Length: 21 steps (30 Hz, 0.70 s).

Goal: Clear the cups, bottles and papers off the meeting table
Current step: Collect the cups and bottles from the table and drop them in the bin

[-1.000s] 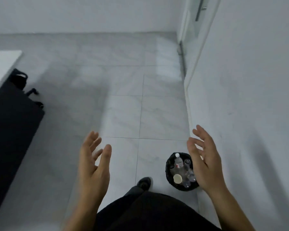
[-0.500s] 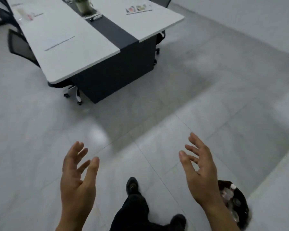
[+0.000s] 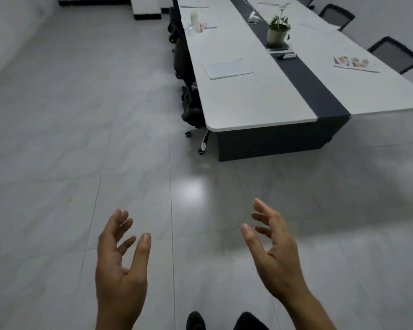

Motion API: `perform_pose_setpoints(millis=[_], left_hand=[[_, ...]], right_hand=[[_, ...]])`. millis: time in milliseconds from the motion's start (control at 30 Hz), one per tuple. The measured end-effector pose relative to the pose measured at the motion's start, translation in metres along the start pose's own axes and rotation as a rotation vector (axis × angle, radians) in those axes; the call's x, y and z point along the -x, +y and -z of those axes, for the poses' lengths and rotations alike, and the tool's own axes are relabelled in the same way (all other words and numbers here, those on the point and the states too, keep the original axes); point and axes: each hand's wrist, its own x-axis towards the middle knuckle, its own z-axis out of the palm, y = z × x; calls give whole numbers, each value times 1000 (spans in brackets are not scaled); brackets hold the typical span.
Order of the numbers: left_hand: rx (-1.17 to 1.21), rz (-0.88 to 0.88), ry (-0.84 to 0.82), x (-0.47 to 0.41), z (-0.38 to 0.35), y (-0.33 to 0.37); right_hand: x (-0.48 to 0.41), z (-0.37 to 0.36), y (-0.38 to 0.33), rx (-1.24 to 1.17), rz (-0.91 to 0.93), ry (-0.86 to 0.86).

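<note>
Standing short of the meeting surface, both hands empty

Both hands are raised in front of the body. The left hand [image 3: 119, 270] has its palm turned inward. Its fingers [image 3: 122, 220] are apart and only lightly bent, and they grip nothing. The right hand [image 3: 279, 265] faces it in the same way, with fingers [image 3: 260, 208] spread and relaxed, also empty. Between the wrists, at the bottom edge, the tip of a dark shoe [image 3: 194, 321] stands on the grey tiled floor [image 3: 129, 139].

Further ahead and to the right is the near end of the long white surface [image 3: 248, 101], well apart from the hands. A dark strip [image 3: 320, 96] runs along its middle.

On the left half lies a white sheet [image 3: 227, 69], flat and close to the edge. On the right half lies a printed paper [image 3: 354, 63] with colour pictures. Some markers [image 3: 285, 55] rest on the strip, and just behind them stands a potted plant [image 3: 277, 32].

Far down the left side stands a pale container [image 3: 194, 17]. It is too blurred to tell if it is a cup or a bottle. Black chairs [image 3: 184, 55] are tucked along the left side.
</note>
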Motion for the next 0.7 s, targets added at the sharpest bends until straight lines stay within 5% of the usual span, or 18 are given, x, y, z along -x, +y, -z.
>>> perform_pose_setpoints(millis=[433, 700], left_hand=[[-51, 18, -54, -319, -74, -60], [-74, -5, 70, -540, -83, -26]], right_hand=[[-294, -150, 23, -71, -93, 22], [-534, -235, -54, -89, 13, -145]])
